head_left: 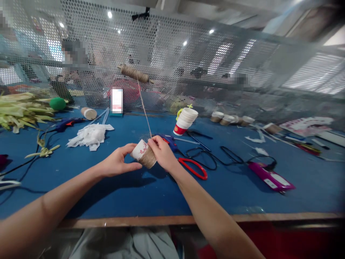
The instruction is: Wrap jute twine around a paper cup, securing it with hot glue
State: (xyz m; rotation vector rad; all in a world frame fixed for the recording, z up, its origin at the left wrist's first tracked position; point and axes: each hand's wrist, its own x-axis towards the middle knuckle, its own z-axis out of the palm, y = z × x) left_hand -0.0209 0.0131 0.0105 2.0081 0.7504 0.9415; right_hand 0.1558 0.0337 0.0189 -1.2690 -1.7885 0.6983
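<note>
A white paper cup (pixel 140 149) with a pink flower print is tilted between my hands, above the table. Brown twine (pixel 148 159) is wound around its lower part. My left hand (pixel 122 159) grips the white end, thumb below and fingers above. My right hand (pixel 162 151) is closed at the wound side, pinching the strand where it meets the cup. From there the strand (pixel 144 106) runs up taut to a twine spool (pixel 134 73) on a rod at the mesh panel. Behind my right hand lies a blue glue gun (pixel 171 142), partly hidden.
Red-handled scissors (pixel 192 168) lie right of my hands, near black cables and a purple power strip (pixel 271 177). Stacked paper cups (pixel 188 117) stand behind. White lace (pixel 91 136), another glue gun (pixel 67 123) and dried husks (pixel 24 109) are leftward. A perforated panel (pixel 172 54) borders the back.
</note>
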